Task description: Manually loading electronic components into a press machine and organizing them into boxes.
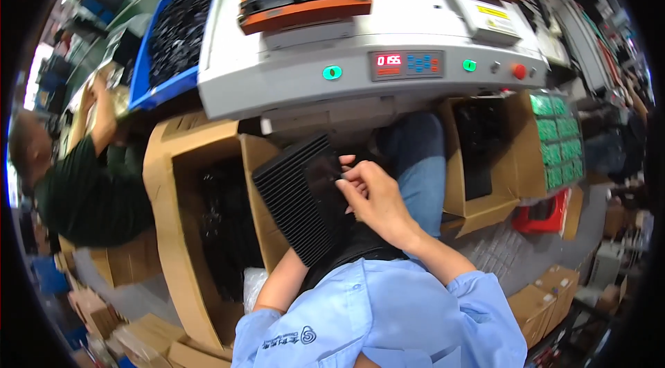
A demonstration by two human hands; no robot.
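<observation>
A black ribbed panel [294, 205], finned like a heat sink, is tilted in front of my body. It has a smooth dark area along its right side. My left forearm passes under the panel; most of my left hand [347, 159] is hidden behind it, and fingertips that seem to belong to it curl at the right edge. My right hand [377, 202] is closed in a pinch of thumb and forefinger at that edge. Whatever lies between those fingertips is too small and dark to make out.
Ahead stands a white machine [277, 77] with buttons, a lit display and an orange-framed fixture [305, 18]. A blue bin [142, 77] of black parts is left. Open cardboard boxes [163, 181] flank my legs; green boards [557, 139] stand right. Another person [90, 188] works at left.
</observation>
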